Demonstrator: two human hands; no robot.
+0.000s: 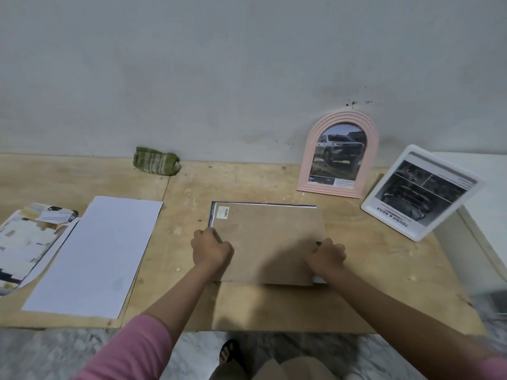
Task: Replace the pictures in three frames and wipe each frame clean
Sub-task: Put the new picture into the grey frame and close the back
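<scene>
A rectangular frame lies face down on the wooden table, its brown backing board (270,237) on top with a dark frame edge showing at the left and far sides. My left hand (210,249) grips the board's left edge with curled fingers. My right hand (326,256) grips its right edge the same way. A pink arched frame (307,171) with a truck picture leans on the wall. A white frame (370,208) with a car picture stands tilted at the right. A green cloth (156,161) sits bunched by the wall.
A blank white sheet (96,256) lies left of the frame, and a curved printed picture (24,245) lies at the table's left end. The wooden table (356,297) ends near my feet. A pale surface adjoins it at the right.
</scene>
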